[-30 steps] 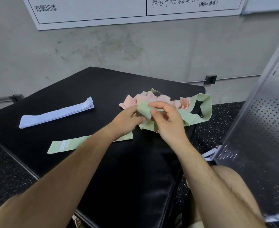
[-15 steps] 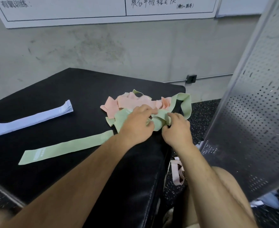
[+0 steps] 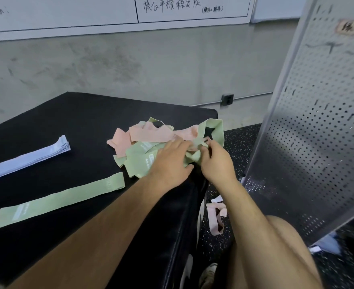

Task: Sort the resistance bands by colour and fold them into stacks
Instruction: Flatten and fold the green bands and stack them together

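Resistance bands (image 3: 151,138), thin matte elastic loops in pink and green, lie tangled near the right edge of the black padded bench (image 3: 78,122). Right hand (image 3: 217,163) pinches a twisted green band (image 3: 189,158). Left hand (image 3: 169,161) lies palm-down on the heap, fingertips hidden, grip unclear. Flat green strip (image 3: 63,199) and lilac stack (image 3: 25,161) lie well apart leftward, with bare padding between them.

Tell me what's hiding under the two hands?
Crumpled green bands lie under the left hand, pinched by the right hand, with pink bands behind. Whatever the palms cover is hidden.
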